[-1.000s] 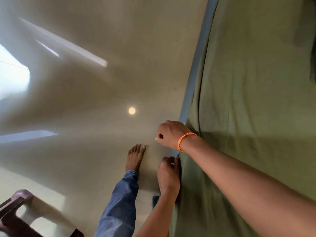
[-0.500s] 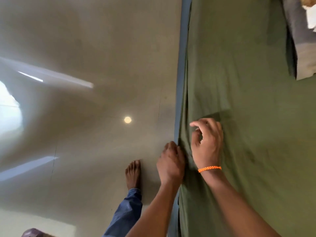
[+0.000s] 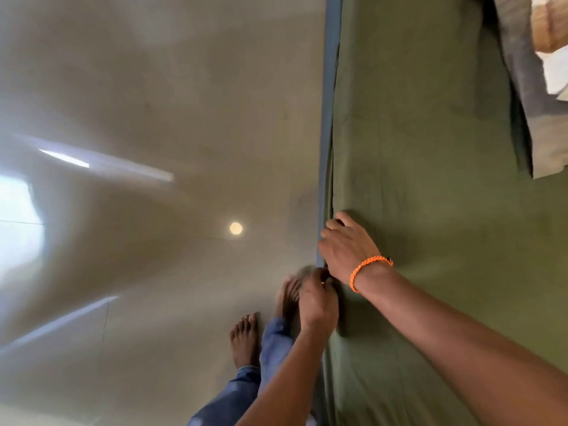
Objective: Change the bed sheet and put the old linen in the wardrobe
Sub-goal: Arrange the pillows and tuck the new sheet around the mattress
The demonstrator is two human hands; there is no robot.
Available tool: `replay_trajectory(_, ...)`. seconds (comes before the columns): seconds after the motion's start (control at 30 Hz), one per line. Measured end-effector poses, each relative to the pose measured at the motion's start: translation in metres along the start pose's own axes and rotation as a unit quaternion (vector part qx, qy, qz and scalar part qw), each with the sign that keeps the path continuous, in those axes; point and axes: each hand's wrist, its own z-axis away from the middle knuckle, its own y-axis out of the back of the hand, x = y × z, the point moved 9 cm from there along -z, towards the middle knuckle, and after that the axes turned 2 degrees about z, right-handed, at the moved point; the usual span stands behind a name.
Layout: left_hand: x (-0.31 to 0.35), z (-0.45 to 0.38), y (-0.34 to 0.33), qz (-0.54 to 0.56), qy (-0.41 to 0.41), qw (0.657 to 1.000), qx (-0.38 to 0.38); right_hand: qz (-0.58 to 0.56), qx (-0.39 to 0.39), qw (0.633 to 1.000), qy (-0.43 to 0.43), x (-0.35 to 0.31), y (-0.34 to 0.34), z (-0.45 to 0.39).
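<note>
We count one olive-green bed sheet [image 3: 430, 210] spread over the bed, filling the right side of the head view, and along its left border runs one grey-blue mattress edge [image 3: 330, 118], a narrow strip between sheet and floor [image 3: 153, 87]. Two hands work at that border. Our right hand [image 3: 347, 247], with one orange braided wristband [image 3: 367, 269] on the wrist, lies over the sheet's edge with its fingers [image 3: 333, 224] curled down onto the fold of green cloth, gripping it right at the mattress edge. Our left hand [image 3: 318, 302] sits just below it, fingers bent in against the same edge; motion blur hides the fingertips, so we cannot tell whether they actually pinch the sheet or only press on it. Two bare feet [image 3: 244, 336] show on the glossy pale floor beside the bed, one partly behind the left hand, with two blue denim trouser legs [image 3: 273, 342] above them. At the upper right corner of the bed rests one grey piece of bedding [image 3: 522, 75], and beyond it one pale, partly orange-brown bundle [image 3: 550, 32] cut off by the frame. One round light reflection [image 3: 235, 228] shines on the floor. We can read no writing, brand or label anywhere.
</note>
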Motion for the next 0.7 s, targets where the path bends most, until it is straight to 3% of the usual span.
replay_trajectory(0.17, 0.008, 0.0, -0.019, 0.091, 0.121, 0.987, -0.053, 0.108, -0.152, 0.979, 0.081, -0.001, 0.0, -0.042)
replay_trajectory(0.33, 0.009, -0.004, -0.028, 0.117, 0.194, 0.973, -0.053, 0.106, -0.226, 0.963, 0.099, 0.005, -0.01, -0.05)
replay_trajectory(0.53, -0.005, -0.004, -0.024, 0.05, 0.23, 0.97, -0.065, 0.168, -0.286, 0.933, 0.139, -0.002, -0.022, -0.037)
replay_trajectory(0.6, 0.009, -0.008, -0.01, 0.036, 0.214, 0.975, -0.039, 0.093, -0.252, 0.952, 0.147, 0.0, -0.014, -0.044)
replay_trajectory(0.7, -0.009, -0.01, 0.001, 0.03, 0.205, 0.978, -0.029, -0.175, -0.108, 0.971, 0.121, 0.016, 0.012, -0.053)
